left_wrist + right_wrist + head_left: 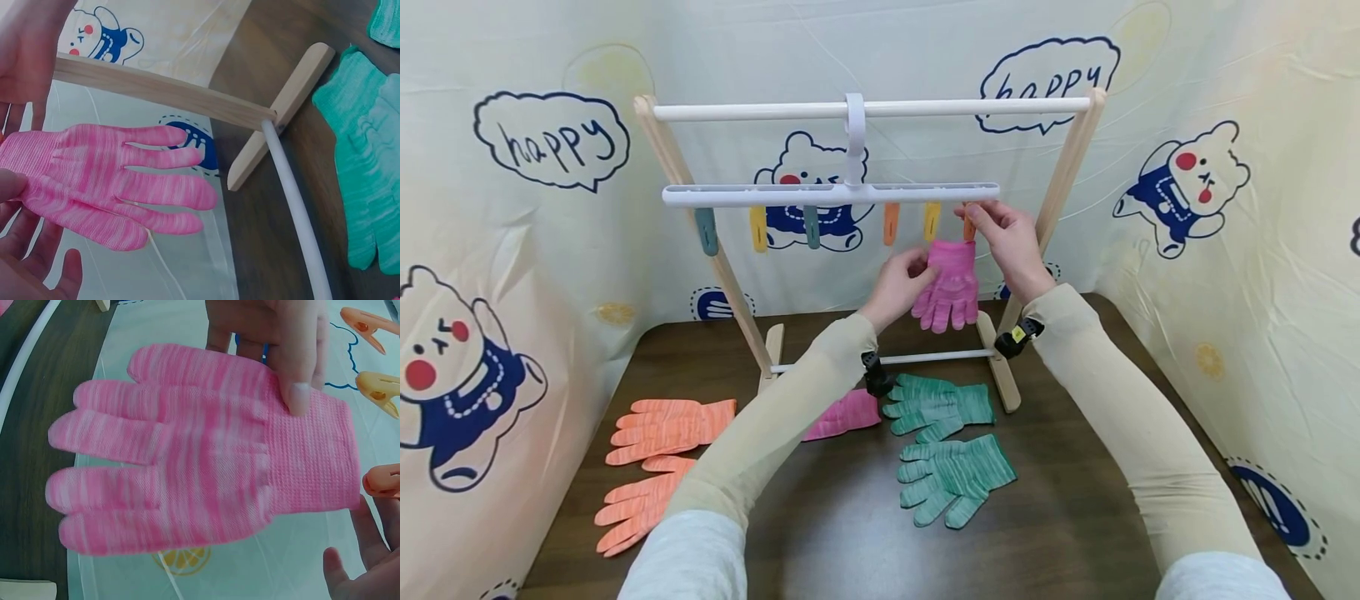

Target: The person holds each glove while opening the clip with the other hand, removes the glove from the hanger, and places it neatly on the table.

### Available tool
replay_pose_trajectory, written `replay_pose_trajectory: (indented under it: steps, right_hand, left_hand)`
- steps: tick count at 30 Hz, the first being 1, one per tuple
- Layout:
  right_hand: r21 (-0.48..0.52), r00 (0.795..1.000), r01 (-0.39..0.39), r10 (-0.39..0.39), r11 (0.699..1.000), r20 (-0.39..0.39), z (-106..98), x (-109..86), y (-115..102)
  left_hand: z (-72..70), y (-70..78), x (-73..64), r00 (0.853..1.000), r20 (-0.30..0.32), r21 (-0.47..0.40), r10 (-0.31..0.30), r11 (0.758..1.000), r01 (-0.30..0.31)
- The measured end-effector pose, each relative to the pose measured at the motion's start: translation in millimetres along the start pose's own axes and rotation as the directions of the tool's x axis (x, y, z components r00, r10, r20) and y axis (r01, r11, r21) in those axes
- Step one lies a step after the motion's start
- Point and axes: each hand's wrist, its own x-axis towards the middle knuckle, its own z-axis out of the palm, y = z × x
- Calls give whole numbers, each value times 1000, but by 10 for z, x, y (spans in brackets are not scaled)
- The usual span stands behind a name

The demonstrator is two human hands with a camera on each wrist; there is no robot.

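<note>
A pink glove (951, 287) hangs fingers-down below the right end of the white hanger (737, 197). My left hand (898, 283) pinches the glove by the side of its cuff, thumb flat on the knit in the right wrist view. At the hanger's right end my right hand (1011, 246) grips an orange clip (970, 227) between thumb and fingers. The clip's tip (380, 481) is right at the cuff edge; I cannot tell whether it bites the cuff.
Several clips, including a yellow clip (932, 221), line the hanger, which hooks over a wooden rack (1075, 150). On the brown table (850, 533) lie green gloves (955, 475), orange gloves (673, 429) and another pink glove (846, 414), partly behind my left forearm.
</note>
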Motion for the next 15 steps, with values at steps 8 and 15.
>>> replay_pose_trajectory:
  steps: [8,15]
  right_hand:
    - [14,999,44,-43,999,-11,14,9,-8]
    - [56,999,44,-42,997,-33,34,0,-25]
  left_hand:
    - [-54,-56,-67,1000,-5,-8,-24,1000,24]
    - [-112,-81,-130,1000,11,-1,-30,1000,30]
